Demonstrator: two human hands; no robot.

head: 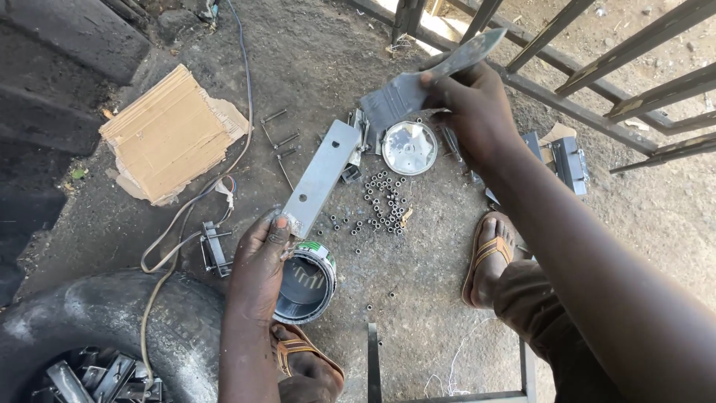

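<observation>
Grey metal bar [322,177] sat mid-frame, pinched at its lower end by the left hand [261,269] above an open paint tin [306,283]. Right hand [473,112], upper right, gripped a paintbrush [425,82] over the tin's lid [409,148] and scattered nuts [380,205].

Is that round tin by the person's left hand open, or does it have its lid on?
Open. The tin shows its dark inside, and a round silvery lid lies apart on the ground, beyond the scattered nuts.

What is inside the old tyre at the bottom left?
Inside the tyre lie several dark metal pieces, stacked loosely, and a cable runs over its rim. The picture's edge cuts off the lower part, so what lies deeper cannot be seen.
</observation>
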